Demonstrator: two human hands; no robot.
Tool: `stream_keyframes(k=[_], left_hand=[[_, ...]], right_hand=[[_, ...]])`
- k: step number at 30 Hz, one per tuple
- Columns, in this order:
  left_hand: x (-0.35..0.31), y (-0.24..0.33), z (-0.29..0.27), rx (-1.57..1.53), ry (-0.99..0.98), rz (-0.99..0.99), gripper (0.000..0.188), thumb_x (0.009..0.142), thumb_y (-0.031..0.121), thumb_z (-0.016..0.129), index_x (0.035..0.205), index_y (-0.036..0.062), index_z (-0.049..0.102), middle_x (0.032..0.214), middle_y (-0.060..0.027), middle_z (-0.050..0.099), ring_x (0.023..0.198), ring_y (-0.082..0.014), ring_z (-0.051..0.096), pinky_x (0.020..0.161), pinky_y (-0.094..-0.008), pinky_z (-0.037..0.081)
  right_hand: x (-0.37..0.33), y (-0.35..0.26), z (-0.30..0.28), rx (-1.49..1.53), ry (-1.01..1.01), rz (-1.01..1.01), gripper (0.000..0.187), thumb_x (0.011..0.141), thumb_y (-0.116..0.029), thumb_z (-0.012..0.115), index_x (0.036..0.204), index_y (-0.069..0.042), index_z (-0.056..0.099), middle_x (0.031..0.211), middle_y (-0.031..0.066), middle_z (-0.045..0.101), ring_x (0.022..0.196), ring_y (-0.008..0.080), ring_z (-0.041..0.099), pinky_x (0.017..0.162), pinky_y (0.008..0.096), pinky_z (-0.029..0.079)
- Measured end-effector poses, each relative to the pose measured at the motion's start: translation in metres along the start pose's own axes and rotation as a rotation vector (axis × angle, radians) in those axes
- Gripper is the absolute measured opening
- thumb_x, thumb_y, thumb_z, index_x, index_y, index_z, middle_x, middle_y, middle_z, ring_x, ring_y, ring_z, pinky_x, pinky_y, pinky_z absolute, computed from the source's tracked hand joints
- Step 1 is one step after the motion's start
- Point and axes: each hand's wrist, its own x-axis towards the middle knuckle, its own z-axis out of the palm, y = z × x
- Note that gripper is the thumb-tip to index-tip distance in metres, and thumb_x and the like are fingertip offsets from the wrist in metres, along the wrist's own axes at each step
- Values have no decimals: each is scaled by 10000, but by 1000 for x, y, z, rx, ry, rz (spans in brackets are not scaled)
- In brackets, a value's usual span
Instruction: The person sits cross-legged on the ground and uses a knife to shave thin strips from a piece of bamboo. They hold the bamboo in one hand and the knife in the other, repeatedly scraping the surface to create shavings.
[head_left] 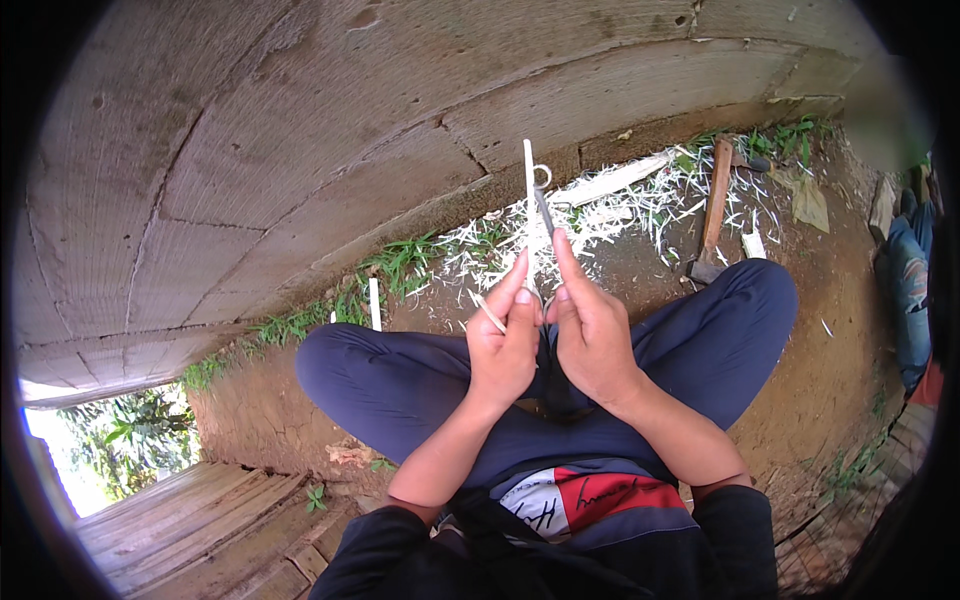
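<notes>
My left hand (503, 348) is closed around the lower part of a thin pale wooden stick (529, 190), which points up and away from me. A short pale strip (489, 313) crosses the fingers of that hand. Close beside it, my right hand (594, 350) is closed on a knife whose narrow dark blade (543, 209) lies along the right side of the stick. The knife's handle is hidden in the fist. A pale curled shaving (542, 176) sits at the blade's tip, against the stick. Both hands are above my crossed legs.
White shavings (595, 225) and a longer pale piece of wood (625, 178) lie by the block wall (340, 190). A wooden-handled tool (716, 200) with a dark metal head is near my right knee. At far right is another person's jeans-clad leg (908, 300).
</notes>
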Motion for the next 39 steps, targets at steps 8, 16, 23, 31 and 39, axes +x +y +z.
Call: stream_keyframes(k=[8,16,23,31,39], left_hand=[[4,1,2,-124,10,-102,378,958,102,407,1330,37,415,713,-20,529,455,-15,365,407,-157,304],[24,12,-18,-198,160,-28,394,950,84,408,1339,22,392,730,-25,525,439,-32,365,401,-159,300],[20,11,-13,-102,185,-33,376,952,76,398,1322,12,419,693,-23,514,434,-30,355,400,-158,293],[23,11,-21,-168,185,-8,379,952,77,401,1325,10,415,696,-10,500,434,-29,349,402,-163,299],[8,2,-4,-103,88,-56,366,948,87,413,1308,33,452,659,-1,486,444,-24,343,395,-158,292]], right_hand=[[10,4,-16,91,82,140,541,900,-9,399,1420,-108,289,700,61,522,590,134,514,595,266,446],[-19,-2,10,-75,-222,-30,661,766,42,483,1395,-91,325,746,118,559,651,279,579,601,380,472],[-16,2,12,-137,-166,-82,669,767,24,515,1396,-96,322,737,106,544,622,269,575,566,362,478],[-23,-3,17,-143,-211,-67,685,764,32,519,1402,-110,311,740,108,544,621,278,585,552,375,493],[-3,1,6,-131,-32,-64,639,787,29,485,1395,-92,331,717,122,545,616,273,571,579,376,467]])
